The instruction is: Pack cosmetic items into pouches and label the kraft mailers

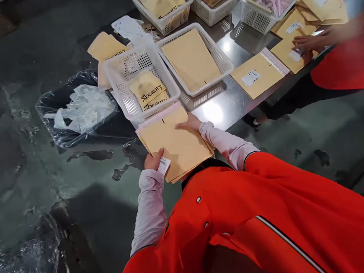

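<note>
I hold a stack of yellow padded envelopes (178, 143) at the near edge of the metal table (226, 105). My left hand (153, 160) grips the stack's near corner, thumb on top, with a small white barcode label (164, 165) pinched against it. My right hand (189, 122) lies along the stack's far edge, fingers curled over it. Just beyond the stack stands a white basket (124, 80) holding envelopes printed "Sbeauty" (149, 92). Beside it a second white basket (220, 60) holds plain yellow envelopes.
A co-worker in orange stands at the right, a hand (307, 42) pressing a label onto an envelope. Labelled envelopes (255, 75) lie on the table. Other white baskets (173, 21) stand at the back. A black bin bag with plastic scraps (79, 109) sits on the floor at left.
</note>
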A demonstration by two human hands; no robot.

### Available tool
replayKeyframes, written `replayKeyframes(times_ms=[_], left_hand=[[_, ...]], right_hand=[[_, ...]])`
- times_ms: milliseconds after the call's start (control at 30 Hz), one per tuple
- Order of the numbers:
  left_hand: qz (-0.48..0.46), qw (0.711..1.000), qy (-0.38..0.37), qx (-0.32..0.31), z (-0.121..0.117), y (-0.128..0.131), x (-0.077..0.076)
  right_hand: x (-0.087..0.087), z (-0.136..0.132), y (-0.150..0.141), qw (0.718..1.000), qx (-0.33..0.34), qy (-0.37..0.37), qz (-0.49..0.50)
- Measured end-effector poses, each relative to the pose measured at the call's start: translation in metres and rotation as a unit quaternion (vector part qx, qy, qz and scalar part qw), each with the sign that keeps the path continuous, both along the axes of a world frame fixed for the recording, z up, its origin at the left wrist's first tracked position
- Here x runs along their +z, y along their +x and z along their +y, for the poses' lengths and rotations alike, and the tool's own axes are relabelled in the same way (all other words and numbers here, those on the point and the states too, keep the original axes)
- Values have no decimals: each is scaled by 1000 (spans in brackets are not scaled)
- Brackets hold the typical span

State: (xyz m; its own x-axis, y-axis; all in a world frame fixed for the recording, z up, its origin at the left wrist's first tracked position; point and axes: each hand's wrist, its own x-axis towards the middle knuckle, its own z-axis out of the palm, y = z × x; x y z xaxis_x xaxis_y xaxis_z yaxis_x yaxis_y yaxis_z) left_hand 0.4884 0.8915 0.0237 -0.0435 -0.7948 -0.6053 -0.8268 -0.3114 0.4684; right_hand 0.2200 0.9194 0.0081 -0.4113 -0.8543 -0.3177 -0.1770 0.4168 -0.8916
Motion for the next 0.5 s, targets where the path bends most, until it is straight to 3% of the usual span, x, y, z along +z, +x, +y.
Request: replayKeyframes(times_ms=[100,233,367,500], left_hand=[[-43,998,26,-27,-16,-2,4],[-87,996,-27,-18,-19,16,21],[-118,987,-70,83,10,47,29],[-153,974,-70,155,54,77,16]], right_hand=[[2,-15,-35,989,-50,3,141],[15,-62,-138,966,-101,-8,236],[19,-115,-232,946,-107,120,280],[10,-143,-279,939,-75,188,279]])
